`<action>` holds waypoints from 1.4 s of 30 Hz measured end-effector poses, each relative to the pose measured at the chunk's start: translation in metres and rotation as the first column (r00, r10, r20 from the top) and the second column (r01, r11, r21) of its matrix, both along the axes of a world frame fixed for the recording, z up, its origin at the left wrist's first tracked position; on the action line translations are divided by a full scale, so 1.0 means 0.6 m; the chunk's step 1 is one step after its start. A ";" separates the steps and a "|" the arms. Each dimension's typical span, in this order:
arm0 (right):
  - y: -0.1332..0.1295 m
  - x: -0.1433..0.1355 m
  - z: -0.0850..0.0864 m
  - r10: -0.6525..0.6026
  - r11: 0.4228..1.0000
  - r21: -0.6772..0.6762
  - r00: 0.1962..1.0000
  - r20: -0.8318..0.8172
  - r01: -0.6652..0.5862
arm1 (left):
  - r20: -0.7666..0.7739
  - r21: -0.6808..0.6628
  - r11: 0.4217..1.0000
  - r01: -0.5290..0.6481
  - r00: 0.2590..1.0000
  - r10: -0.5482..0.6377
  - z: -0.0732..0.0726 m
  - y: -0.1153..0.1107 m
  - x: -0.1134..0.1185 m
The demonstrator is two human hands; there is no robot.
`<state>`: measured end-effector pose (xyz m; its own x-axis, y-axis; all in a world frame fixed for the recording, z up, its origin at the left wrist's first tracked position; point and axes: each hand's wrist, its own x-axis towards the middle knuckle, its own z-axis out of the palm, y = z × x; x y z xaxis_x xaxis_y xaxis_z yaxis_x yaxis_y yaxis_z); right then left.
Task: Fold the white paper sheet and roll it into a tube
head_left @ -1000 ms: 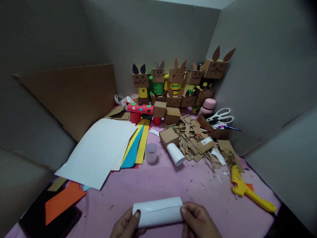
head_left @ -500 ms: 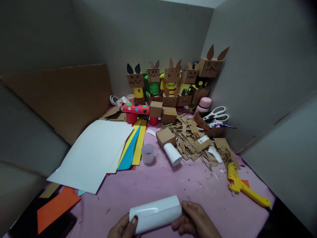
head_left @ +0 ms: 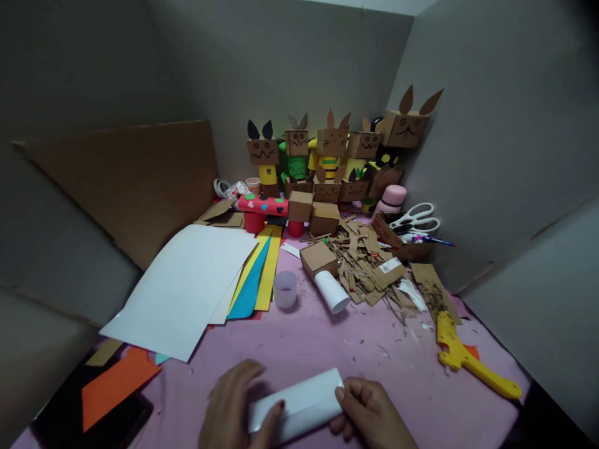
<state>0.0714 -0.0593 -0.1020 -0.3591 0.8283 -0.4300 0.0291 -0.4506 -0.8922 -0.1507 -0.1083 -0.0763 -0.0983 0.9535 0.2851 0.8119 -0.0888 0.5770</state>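
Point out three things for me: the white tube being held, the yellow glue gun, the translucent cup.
White tube [head_left: 306, 403]: head view, middle of its side.
Yellow glue gun [head_left: 462, 358]: head view, where body meets handle.
Translucent cup [head_left: 284, 298]: head view, front wall.

The person's bare left hand [head_left: 229, 405] has a narrow, rounded thumbnail [head_left: 281, 405] painted dark red, right at the tip of the thumb. Just beside that thumb, the left fingers [head_left: 233, 380] are blurred, so their nails cannot be made out. The right hand [head_left: 372, 411] is bare too, with tapering fingers; the colour of its thumbnail [head_left: 340, 391], at the thumb's end, is too small to tell.
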 end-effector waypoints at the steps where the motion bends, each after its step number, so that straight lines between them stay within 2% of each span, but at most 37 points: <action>1: 0.000 0.000 0.000 0.005 1.000 0.008 1.000 0.005 -0.006 | -0.108 0.011 0.983 0.184 0.977 -0.181 0.006 0.010 0.009; 2: 0.000 0.001 0.000 0.010 1.000 0.019 1.000 0.011 -0.011 | -0.204 -0.018 0.942 0.336 0.921 -0.332 0.011 0.021 0.021; 3: 0.001 0.001 0.000 0.014 0.999 0.030 1.000 0.016 -0.015 | -0.281 -0.053 0.907 0.418 0.865 -0.415 0.015 0.032 0.033; 4: 0.001 0.002 -0.001 0.019 0.999 0.041 1.000 0.019 -0.020 | -0.330 -0.111 0.882 0.459 0.820 -0.468 0.019 0.042 0.046; 6: 0.003 0.004 -0.002 0.024 0.998 0.056 0.999 0.025 -0.025 | -0.359 -0.234 0.858 0.457 0.780 -0.513 0.023 0.054 0.064; 9: 0.005 0.009 -0.002 0.033 0.997 0.068 0.999 -0.028 -0.031 | -0.326 -0.300 0.855 0.423 0.797 -0.509 0.022 0.057 0.072; 12: 0.005 0.015 -0.001 0.057 0.995 0.087 0.991 -0.125 -0.046 | -0.314 -0.251 0.864 0.436 0.808 -0.499 0.012 0.052 0.065; 18: 0.001 0.018 -0.004 0.012 0.999 0.032 0.999 -0.043 -0.011 | -0.450 -0.078 0.885 0.459 0.776 -0.442 -0.009 0.049 0.062; 26: 0.004 0.014 -0.004 0.000 1.000 0.029 0.999 -0.035 0.001 | -0.553 -0.024 0.877 0.481 0.724 -0.412 -0.011 0.051 0.060; 34: 0.004 0.015 0.004 0.007 1.000 0.024 1.000 0.000 -0.007 | -0.477 -0.053 0.892 0.450 0.773 -0.418 -0.001 0.058 0.063; 42: 0.006 0.012 0.005 0.001 1.000 0.005 1.000 -0.004 -0.001 | -0.389 -0.028 0.836 0.548 0.765 -0.514 -0.010 0.060 0.052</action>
